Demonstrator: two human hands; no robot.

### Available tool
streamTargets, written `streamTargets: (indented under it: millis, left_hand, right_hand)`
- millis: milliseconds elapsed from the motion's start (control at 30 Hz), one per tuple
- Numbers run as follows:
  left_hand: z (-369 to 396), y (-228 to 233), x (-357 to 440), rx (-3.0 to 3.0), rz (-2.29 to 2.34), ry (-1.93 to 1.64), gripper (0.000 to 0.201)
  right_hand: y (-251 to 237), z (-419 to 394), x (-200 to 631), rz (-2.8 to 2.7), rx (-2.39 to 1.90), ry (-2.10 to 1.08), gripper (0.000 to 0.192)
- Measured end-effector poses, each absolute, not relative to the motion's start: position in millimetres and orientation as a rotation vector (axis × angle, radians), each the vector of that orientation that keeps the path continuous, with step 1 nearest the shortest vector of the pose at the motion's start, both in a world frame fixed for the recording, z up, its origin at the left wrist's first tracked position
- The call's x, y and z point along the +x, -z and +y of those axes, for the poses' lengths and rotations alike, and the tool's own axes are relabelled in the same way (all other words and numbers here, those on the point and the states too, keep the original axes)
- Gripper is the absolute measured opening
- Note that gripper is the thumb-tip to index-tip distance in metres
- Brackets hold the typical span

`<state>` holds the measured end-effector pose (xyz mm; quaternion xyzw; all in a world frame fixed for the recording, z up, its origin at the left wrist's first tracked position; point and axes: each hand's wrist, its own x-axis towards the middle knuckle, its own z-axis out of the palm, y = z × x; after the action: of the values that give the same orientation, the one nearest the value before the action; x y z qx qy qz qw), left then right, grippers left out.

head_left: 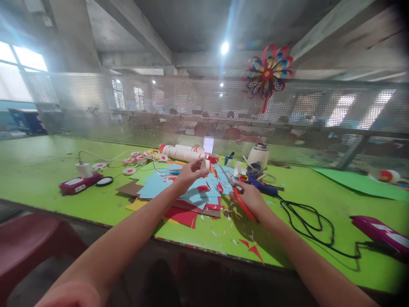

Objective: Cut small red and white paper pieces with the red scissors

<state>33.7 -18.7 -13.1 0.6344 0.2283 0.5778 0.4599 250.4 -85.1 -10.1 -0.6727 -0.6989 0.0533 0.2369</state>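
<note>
Between the fingers of my left hand (191, 174) is a small white paper ring (207, 165) with some red on it, held above the pile of papers. My right hand (251, 198) is closed round the orange handles of a pair of scissors (243, 204). The blades point up and away, a short distance right of the ring. Below both hands lie blue paper sheets (156, 187), with red, brown and yellow sheets under them. Red and white scraps (254, 251) are scattered near the table's front edge.
A blue glue gun (265, 186) with a coiled black cord lies just right of my right hand. Behind are paper tubes (182, 152) and a pale jar (258, 155). Purple power strips (76, 184) sit at both sides. A mesh partition (191, 111) bounds the green table.
</note>
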Motion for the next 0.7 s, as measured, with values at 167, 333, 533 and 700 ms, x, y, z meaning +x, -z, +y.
streamTargets:
  millis: [167,333,533,700]
  left_hand:
    - [-17.2,14.0,35.0,1.693,0.74,-1.684,0.048]
    - [-21.9,8.6,32.8,1.432,0.535,-1.393,0.031]
    - [-19.0,4.6,21.2,1.088,0.354,-1.232,0.027]
    - [-14.7,0.1,14.1,0.975,0.281,-1.264,0.025]
  right_hand:
    - [14.3,-86.1,248.1,-1.926,-1.85,-0.14,0.039]
    - [16.1,-84.4,249.6,-1.898,-1.848,-0.095,0.039]
    - [16.5,-84.7,249.7,-1.891,-1.749,-0.139,0.042]
    - [12.5,-97.5,244.0,-1.959,-1.512,-0.284,0.039]
